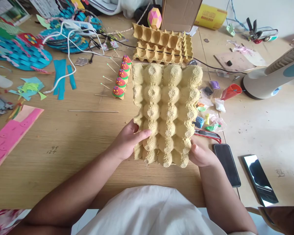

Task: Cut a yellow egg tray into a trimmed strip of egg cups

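Note:
A yellowish cardboard egg tray [169, 117] is held in front of me, its bumpy side toward the camera and its left edge cut unevenly. My left hand [127, 138] grips its lower left edge, thumb lying over the front and fingers behind it. At the lower right edge, my right hand [202, 153] holds the tray with its fingers hidden behind. Left of the tray stands a row of red and green painted egg-cup pieces [120, 78] with faces. Behind it lie cut egg tray strips [159, 40].
On the right are a red utility knife [208, 134], two phones [226, 164], small bags of coloured clay [214, 122], a red cup [231, 91] and a white fan [264, 78]. Blue paper crafts [22, 55], a white cable [68, 55] and a pink strip [12, 137] occupy the left.

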`<state>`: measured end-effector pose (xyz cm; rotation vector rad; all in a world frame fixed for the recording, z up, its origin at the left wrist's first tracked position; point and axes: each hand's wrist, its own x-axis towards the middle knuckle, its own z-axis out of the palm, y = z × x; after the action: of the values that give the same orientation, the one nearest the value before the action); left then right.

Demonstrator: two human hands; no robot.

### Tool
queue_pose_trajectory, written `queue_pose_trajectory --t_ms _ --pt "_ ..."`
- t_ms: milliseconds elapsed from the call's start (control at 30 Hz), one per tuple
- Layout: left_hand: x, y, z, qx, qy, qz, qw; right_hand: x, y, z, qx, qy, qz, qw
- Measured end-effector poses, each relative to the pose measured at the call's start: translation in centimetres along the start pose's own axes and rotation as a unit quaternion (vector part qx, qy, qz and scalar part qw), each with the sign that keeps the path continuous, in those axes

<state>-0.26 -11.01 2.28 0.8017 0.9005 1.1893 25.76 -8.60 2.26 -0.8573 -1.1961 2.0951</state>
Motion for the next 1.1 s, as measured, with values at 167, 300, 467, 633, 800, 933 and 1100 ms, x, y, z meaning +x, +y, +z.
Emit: queue_pose_trajectory --t_ms 167,300,467,633,800,933,1100 --pt "-0.2 0.8 0.3 0.051 -0.012 -0.016 0.998 0.1 -1.3 0.6 0.036 0.090 -0.018 0.995" --pt "0.0 1.9 0.8 0.048 -0.066 -0.019 0.997 -0.2 -2.6 0.9 0.017 0.095 -0.005 0.995" --pt "1.0 2.6 1.2 0.069 -0.091 0.018 0.993 0.2 -3.9 0.3 -0.028 0.059 -0.010 0.998" --pt "1.9 2.7 1.2 0.077 -0.098 0.005 0.992 1.2 -3.7 0.2 0.004 0.084 -0.022 0.996" --pt "2.1 2.6 1.1 0.055 -0.094 -0.012 0.994 1.6 -2.3 0.7 0.037 0.102 -0.007 0.994" --pt "2.2 2.2 1.3 0.009 -0.121 -0.035 0.992 1.5 -1.7 0.9 0.058 0.091 0.011 0.994" --pt "2.3 1.7 0.9 0.000 -0.130 -0.049 0.990 1.7 -0.9 0.6 0.075 0.092 0.012 0.993"
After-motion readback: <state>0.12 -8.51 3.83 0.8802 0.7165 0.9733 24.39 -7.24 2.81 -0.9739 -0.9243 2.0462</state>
